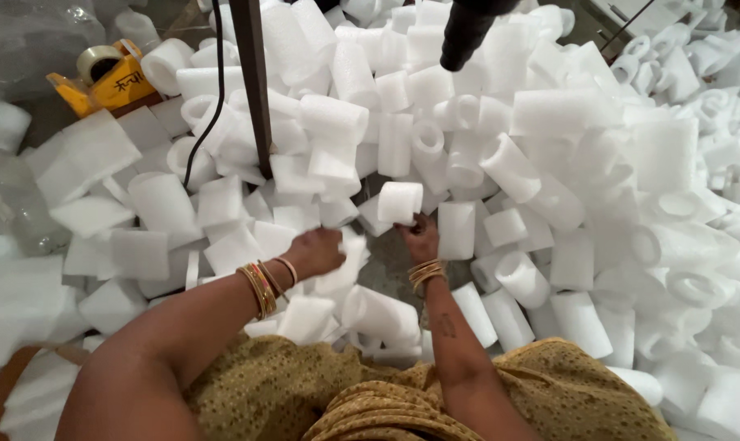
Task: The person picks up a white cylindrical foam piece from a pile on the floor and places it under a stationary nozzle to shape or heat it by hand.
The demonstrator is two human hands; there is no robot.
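Observation:
My right hand (420, 238) holds up a small white foam roll (400, 202) at the middle of the view, gripping its lower edge. My left hand (317, 251) is closed over a piece of white foam sheet (349, 260) just left of it, low over the heap. Both wrists carry bangles. All around the hands lies a big pile of white foam rolls (508, 167) and flat foam sheets (92, 147).
A dark upright post (254, 82) with a black cable (215, 98) stands behind my left hand. A black nozzle-like part (466, 33) hangs at the top. A yellow tape dispenser (108, 77) lies at the far left, beside clear plastic bags (19, 41).

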